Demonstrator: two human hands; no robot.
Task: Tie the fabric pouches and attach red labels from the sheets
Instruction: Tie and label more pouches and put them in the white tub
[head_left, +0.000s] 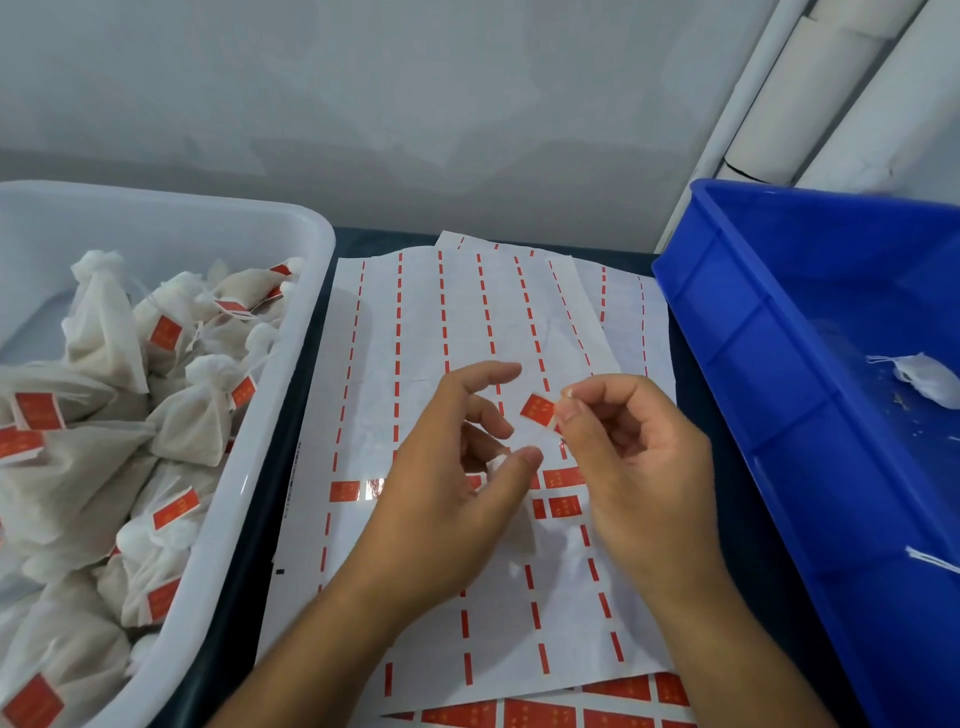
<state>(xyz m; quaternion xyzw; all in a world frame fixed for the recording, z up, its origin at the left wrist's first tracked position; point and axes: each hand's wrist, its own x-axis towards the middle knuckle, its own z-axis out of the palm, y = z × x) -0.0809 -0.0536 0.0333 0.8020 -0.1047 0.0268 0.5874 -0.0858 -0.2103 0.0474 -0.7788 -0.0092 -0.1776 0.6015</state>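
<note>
Now the right hand pinches 1 red label between thumb and index finger, and the label sticks out toward 9 o'clock from these fingers, lifted above the sheet. The left hand is just beside it, at 7 o'clock from the label; its thumb and lower fingers press on something small and white, while the index finger is stretched out and free. I judge this white thing is the string or neck of a pouch, but most of it is hidden behind the left hand, so I cannot tell for sure. The label's long axis goes about from 10 to 4 o'clock. The coming move probably brings the label down and left to this white part. The white bin at 9 o'clock holds finished pouches; the blue bin at 3 o'clock is cut off by the frame edge.
</note>
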